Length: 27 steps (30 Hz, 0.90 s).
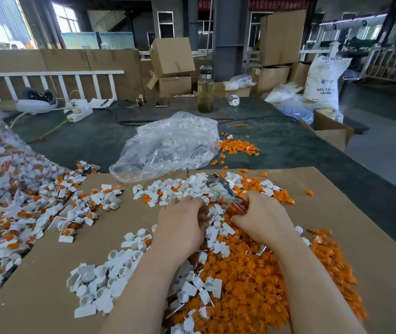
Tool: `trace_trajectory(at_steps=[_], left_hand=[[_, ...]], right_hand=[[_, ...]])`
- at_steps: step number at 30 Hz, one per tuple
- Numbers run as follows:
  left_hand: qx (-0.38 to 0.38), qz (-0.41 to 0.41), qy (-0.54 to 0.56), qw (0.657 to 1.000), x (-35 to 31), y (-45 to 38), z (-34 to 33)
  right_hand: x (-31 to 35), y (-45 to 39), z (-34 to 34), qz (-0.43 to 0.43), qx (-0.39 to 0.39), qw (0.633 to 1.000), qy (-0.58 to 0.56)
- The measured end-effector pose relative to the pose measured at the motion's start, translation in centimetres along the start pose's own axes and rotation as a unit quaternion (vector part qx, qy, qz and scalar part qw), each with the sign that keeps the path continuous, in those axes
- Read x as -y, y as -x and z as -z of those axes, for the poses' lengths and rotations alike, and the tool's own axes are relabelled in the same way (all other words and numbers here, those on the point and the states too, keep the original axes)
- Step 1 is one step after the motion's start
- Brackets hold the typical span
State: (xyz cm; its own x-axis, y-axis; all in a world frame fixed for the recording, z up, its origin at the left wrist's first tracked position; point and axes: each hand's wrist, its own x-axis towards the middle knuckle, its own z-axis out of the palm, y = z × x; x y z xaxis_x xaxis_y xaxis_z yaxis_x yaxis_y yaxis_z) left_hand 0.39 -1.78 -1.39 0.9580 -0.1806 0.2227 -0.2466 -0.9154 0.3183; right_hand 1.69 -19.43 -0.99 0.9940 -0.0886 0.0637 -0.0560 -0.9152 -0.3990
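Red-handled tool (224, 190) in right grip (262, 218), head up-left

Place: factory hall, small-parts work floor.
Structure: steel column (228, 32), tall windows (66, 18), concrete floor (385, 145).
Stock: white sack (322, 83) printed "ABS RESIN"; stacked boxes (171, 56) behind.
Bench: long dark-covered bench (95, 138), cardboard sheet (47, 285) laid on it.
Goods: loose heaps of orange parts (252, 273) and white parts (100, 283); clear bag (165, 145) of white pieces.
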Motion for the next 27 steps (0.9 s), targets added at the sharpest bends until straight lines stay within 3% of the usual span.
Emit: trace_trajectory(at_steps=[4,7,11,13,18,22,27], left_hand=[[-0.01,0.032,0.034,0.999,0.3,-0.1,0.1],[-0.008,0.051,0.102,0.993,0.2,-0.3,0.2],[-0.041,0.034,0.246,0.968,-0.7,-0.3,0.5],[-0.055,0.029,0.301,0.952,-1.3,-0.3,0.7],[-0.078,0.03,0.364,0.928,-1.8,-0.1,1.2],[-0.102,0.077,0.399,0.908,-1.7,-0.3,1.2],[-0.082,0.103,0.483,0.866,-1.3,-0.3,1.6]], right_hand=[[0.2,0.1,-0.1,0.001,-0.021,1.0,-0.008],[0.5,0.2,-0.1,-0.003,-0.034,0.995,-0.095],[1.4,0.4,0.3,-0.014,-0.026,0.934,-0.357],[1.8,0.6,0.5,-0.004,-0.013,0.905,-0.424],[2.2,1.0,0.8,0.014,0.007,0.88,-0.476],[2.1,1.1,1.1,0.031,0.027,0.848,-0.529],[2.5,1.4,1.5,0.066,0.025,0.802,-0.593]])
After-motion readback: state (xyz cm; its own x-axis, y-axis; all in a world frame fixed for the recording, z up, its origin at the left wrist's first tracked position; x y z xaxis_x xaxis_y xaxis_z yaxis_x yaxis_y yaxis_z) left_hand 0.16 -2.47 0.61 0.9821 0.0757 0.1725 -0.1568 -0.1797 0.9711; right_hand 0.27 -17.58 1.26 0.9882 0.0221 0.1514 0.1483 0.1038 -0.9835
